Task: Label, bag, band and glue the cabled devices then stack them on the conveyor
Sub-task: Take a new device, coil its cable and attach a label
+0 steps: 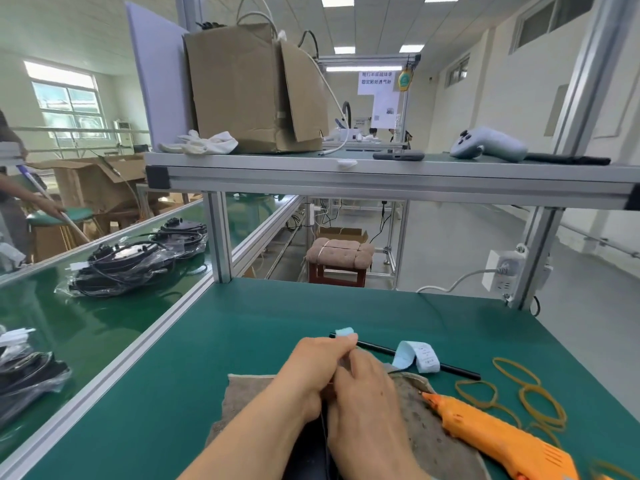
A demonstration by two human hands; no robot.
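At the table's near edge, hands (341, 379) together, perhaps labelling, glue gun (498, 434) beside.

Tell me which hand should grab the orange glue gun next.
Right, probably. The right hand is next to the orange glue gun, which lies on its side of the brown felt pad; the left hand would have to cross over.

My left hand (311, 368) reaches up toward twelve o'clock, fingers curled, thumb and forefinger pinched together at the tip. My right hand (367, 400) sits just at its three o'clock side, back facing up, fingers folded inward and touching the left hand's fingers. Both bare forearms come in from six o'clock and converge at the wrists.
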